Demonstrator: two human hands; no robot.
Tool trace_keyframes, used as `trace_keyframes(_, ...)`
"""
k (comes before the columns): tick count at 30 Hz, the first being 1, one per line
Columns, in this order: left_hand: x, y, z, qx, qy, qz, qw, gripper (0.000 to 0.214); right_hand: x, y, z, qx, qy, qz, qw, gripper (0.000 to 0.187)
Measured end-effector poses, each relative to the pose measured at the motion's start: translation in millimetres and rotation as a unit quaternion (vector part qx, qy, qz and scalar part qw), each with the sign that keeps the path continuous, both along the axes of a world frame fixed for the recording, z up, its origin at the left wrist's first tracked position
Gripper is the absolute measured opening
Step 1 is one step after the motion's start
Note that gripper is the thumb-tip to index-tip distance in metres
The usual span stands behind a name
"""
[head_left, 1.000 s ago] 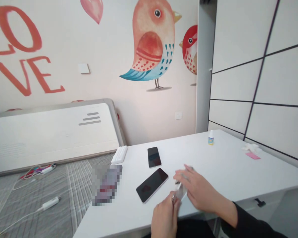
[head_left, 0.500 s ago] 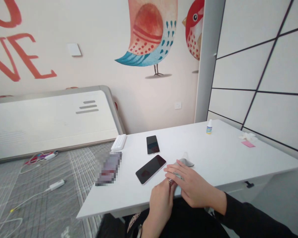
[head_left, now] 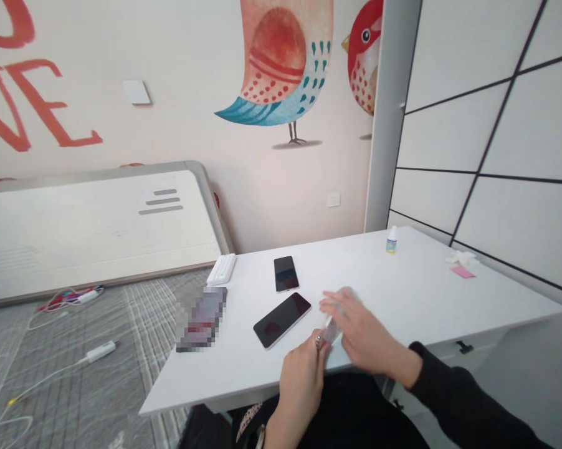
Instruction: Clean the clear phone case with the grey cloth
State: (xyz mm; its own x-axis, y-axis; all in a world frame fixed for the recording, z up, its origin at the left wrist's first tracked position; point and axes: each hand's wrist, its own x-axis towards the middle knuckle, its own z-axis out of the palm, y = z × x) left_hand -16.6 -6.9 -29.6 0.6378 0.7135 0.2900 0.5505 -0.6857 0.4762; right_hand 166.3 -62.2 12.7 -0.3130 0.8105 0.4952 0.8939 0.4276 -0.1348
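Head view, lower centre of the frame: the left hand [head_left: 302, 380] is pinching the near end of a small pale packet [head_left: 331, 328] between closed fingertips, and the right hand [head_left: 362, 333] is lying over the packet's far end with fingers spread flat; how firmly that hand is gripping I cannot tell, since it is covering most of the item. The packet is sitting just above the white table [head_left: 425, 293], near its front edge. Just left of the hands, a large black phone [head_left: 282, 319] is lying face up at a slant; a smaller black phone [head_left: 285, 273] is resting beyond it, toward the centre of the frame. A white ribbed case [head_left: 222, 269] is sitting at the table's left corner, with a blurred flat object [head_left: 200, 318] below it. Toward the right, a small dropper bottle [head_left: 392, 241] is standing upright, and a pink slip [head_left: 463, 272] with crumpled white tissue is lying at the far right edge.
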Motion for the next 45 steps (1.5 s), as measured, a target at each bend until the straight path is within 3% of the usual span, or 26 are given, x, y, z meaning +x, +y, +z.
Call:
trace_keyframes(3, -1, 0, -2.5, -0.006, -0.008, 0.006, 1.000, 0.030, -5, 0, -2.9, -0.018, -0.011, 0.079, 0.997, 0.073)
trace_keyframes(6, -3, 2, 6.4, -0.016, -0.039, -0.008, 0.999, 0.028, 12, 5, 1.6, 0.001, 0.014, 0.009, 1.000, 0.060)
trace_keyframes(9, -6, 8, 29.1, -0.072, -0.181, 0.021, 0.981, 0.020, 30, 11, 12.2, -0.023, 0.121, -0.030, 0.992, 0.048)
trace_keyframes(11, -6, 14, 46.3, -0.116, -0.298, 0.037, 0.947, 0.024, 29, 13, 18.3, -0.053, 0.232, -0.020, 0.971, 0.037)
trace_keyframes(13, -4, 20, 59.7, -0.141, -0.345, 0.007, 0.928, 0.027, 19, 15, 20.3, -0.080, 0.330, 0.004, 0.941, 0.030)
trace_keyframes(17, 5, 26, 69.3, -0.135, -0.316, -0.033, 0.939, 0.021, 2, 18, 16.1, -0.104, 0.427, 0.045, 0.897, 0.040)
trace_keyframes(22, 13, 19, 60.9, -0.110, -0.281, 0.009, 0.953, 0.026, 7, 16, 32.0, 0.035, 0.489, -0.012, 0.871, 0.041)
trace_keyframes(24, 16, 14, 53.1, -0.111, -0.256, -0.002, 0.960, 0.027, 6, 12, 43.6, 0.088, 0.464, -0.027, 0.881, 0.037)
trace_keyframes(27, 24, 12, 38.6, -0.069, -0.199, -0.020, 0.977, 0.030, -7, 8, 52.2, 0.097, 0.363, -0.031, 0.926, 0.035)
trace_keyframes(31, 33, 14, 25.3, 0.017, -0.035, 0.032, 0.999, 0.036, -21, 8, 47.1, 0.105, 0.174, 0.020, 0.979, 0.047)
trace_keyframes(34, 34, 15, 23.7, 0.036, 0.005, 0.044, 0.998, 0.032, -16, 13, 45.0, 0.123, 0.079, 0.043, 0.988, 0.055)
trace_keyframes(37, 32, 13, 25.4, 0.053, 0.006, 0.044, 0.998, 0.031, -9, 16, 47.1, 0.140, 0.088, -0.013, 0.986, 0.050)
trace_keyframes(41, 31, 11, 28.2, 0.067, 0.015, 0.048, 0.997, 0.031, -8, 16, 46.6, 0.134, 0.102, 0.042, 0.985, 0.041)
trace_keyframes(45, 24, 11, 28.6, 0.035, -0.063, 0.024, 0.997, 0.024, 8, 23, 36.4, 0.090, 0.254, -0.021, 0.963, 0.027)
